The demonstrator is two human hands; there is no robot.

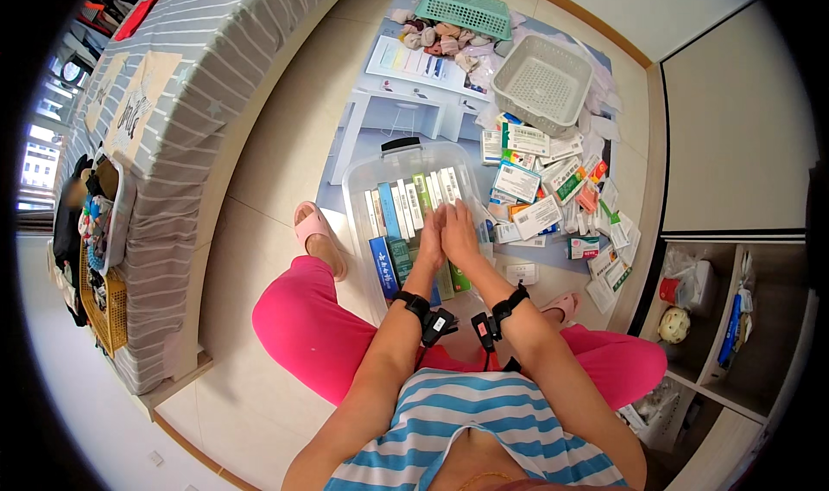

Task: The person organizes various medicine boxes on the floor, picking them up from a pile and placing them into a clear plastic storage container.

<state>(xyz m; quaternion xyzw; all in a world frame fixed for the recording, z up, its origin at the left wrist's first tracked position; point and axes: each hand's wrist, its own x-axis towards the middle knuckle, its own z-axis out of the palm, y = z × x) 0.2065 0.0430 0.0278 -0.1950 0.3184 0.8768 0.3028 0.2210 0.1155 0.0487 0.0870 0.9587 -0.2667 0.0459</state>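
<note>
Between my legs stands a clear plastic storage box (353,190) with a black latch (401,144) at its far side. Upright medicine boxes (408,203) fill a row inside it, spines up. Nearer me in the same box are a blue medicine box (383,267), a dark green box (401,258) and other cartons. My left hand (432,235) and my right hand (459,232) are close together over the right half of the storage box, by the right end of the row. What lies under the fingers is hidden, so I cannot tell whether either hand grips a carton.
Loose medicine boxes (518,181) lie heaped right of the storage box, on a printed mat (369,122). Beyond them are a grey basket (544,83), a green basket (466,11) and rolled fabric pieces (447,37). A bed (214,57) flanks the left, open shelves (699,316) the right.
</note>
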